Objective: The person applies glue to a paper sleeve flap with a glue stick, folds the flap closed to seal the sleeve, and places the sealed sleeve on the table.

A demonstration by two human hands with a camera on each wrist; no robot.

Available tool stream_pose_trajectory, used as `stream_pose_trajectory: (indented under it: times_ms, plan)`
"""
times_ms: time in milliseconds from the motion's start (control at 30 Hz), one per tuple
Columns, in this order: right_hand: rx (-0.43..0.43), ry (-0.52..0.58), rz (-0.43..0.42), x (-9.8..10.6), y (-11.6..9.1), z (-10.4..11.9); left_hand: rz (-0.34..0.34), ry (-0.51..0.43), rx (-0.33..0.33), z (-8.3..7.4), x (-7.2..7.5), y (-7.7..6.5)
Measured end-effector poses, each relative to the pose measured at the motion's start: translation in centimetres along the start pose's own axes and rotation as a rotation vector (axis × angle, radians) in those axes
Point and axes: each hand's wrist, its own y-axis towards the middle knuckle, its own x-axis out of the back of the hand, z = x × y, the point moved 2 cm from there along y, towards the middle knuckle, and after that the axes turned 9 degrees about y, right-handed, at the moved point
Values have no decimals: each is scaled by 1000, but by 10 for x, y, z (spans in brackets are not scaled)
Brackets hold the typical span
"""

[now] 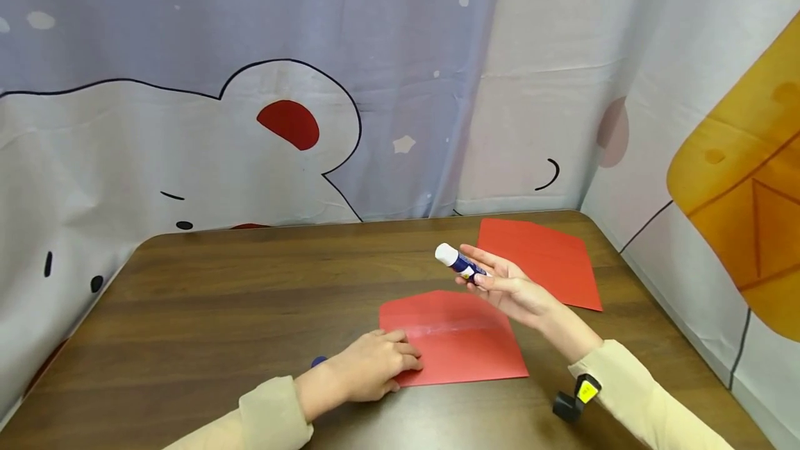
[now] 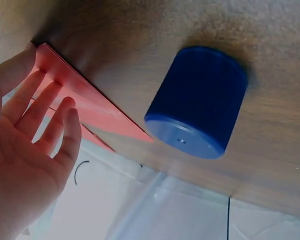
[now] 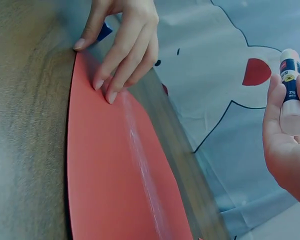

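My right hand point(image 1: 509, 290) holds a glue stick point(image 1: 465, 266) in the air between thumb and fingers, its white end pointing up and left. Below it a red envelope point(image 1: 459, 353) lies on the table, with a glossy whitish streak running across it. On the envelope's left end rest the fingertips of my left hand point(image 1: 371, 367); in the left wrist view its fingers point(image 2: 45, 107) look loosely extended. A blue cap point(image 2: 197, 102) stands on the table beside the left wrist, mostly hidden by it in the head view.
Another red envelope point(image 1: 540, 259) lies at the table's back right, partly behind the right hand. The brown wooden table point(image 1: 219, 311) ends at a patterned curtain point(image 1: 400, 89) at the back and sides. A black strap with a yellow tag point(image 1: 586, 391) sits on the right sleeve.
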Motion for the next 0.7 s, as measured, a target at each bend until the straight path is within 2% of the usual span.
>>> stream_pose_trajectory:
  times_ms: [100,167,333,433,533,700]
  plan:
    - [7,-6,14,1,-5,1,3,5,-2,5,6,3]
    - [12,-9,23,2,-8,2,10,-24,26,15,12,8]
    - [38,-22,45,4,-17,2,54,-174,203,50,22,33]
    - [48,-22,58,4,-22,2,112,-260,293,65,17,48]
    - [48,-24,67,3,-27,1,184,-320,347,71,8,59]
    - [55,-43,89,3,-34,0,256,-323,389,71,-6,68]
